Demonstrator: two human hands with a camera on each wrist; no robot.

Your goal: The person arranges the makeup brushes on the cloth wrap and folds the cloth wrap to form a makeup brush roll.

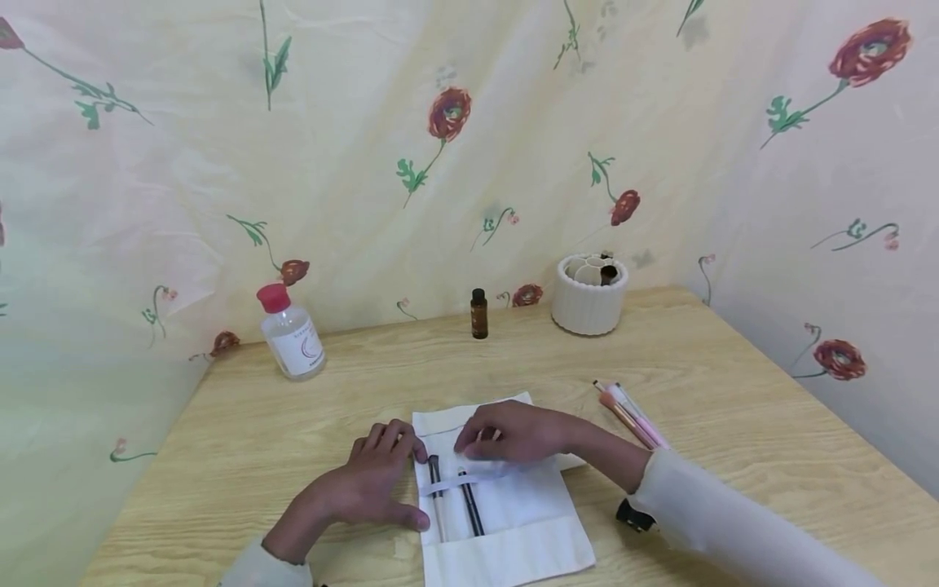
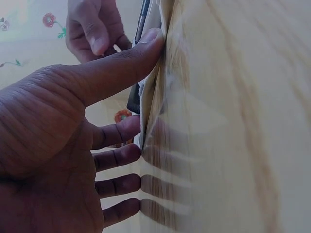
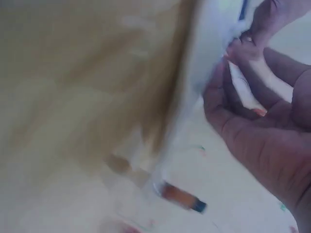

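On the table lies an unfolded white cloth brush roll (image 1: 513, 509), crossed by a narrow pale strap (image 1: 449, 483). Two makeup brushes sit under the strap: one with a dark head and light handle (image 1: 438, 497), another with a pale tip and black handle (image 1: 472, 505). My left hand (image 1: 374, 473) rests at the roll's left edge, thumb and fingers spread, its thumb tip on the cloth. My right hand (image 1: 513, 432) is over the upper part of the roll, fingers bent down just above the black brush's tip. Whether those fingertips pinch anything, I cannot tell.
Several loose brushes (image 1: 629, 414) lie right of the roll, beyond my right forearm. A black object (image 1: 634, 516) is beside that sleeve. Along the back stand a red-capped clear bottle (image 1: 293, 338), a small brown bottle (image 1: 479, 316) and a white ribbed holder (image 1: 589, 303). Flowered fabric (image 1: 352, 163) hangs behind.
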